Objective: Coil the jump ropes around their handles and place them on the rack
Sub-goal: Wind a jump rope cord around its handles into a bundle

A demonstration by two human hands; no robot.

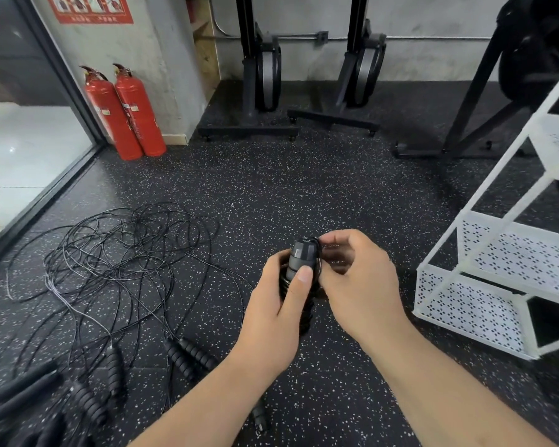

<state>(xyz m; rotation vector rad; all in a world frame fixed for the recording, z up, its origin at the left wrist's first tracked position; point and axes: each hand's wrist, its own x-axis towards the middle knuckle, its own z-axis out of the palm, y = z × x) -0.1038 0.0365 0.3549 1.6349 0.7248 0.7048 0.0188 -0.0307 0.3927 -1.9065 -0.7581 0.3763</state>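
My left hand (276,312) grips a pair of black jump-rope handles (299,258) held upright, with black cord wound around them. My right hand (357,285) pinches the cord at the top of the handles with thumb and forefinger. A tangle of loose black ropes (117,253) lies on the speckled floor to the left. Several more ribbed black handles (188,353) lie near the bottom left. The white perforated metal rack (484,279) stands at the right, its lower shelves bare in view.
Two red fire extinguishers (126,114) stand against the wall by a glass door (29,140). Black rowing machines (265,79) stand upright at the back wall. Another black machine frame (471,101) sits behind the rack.
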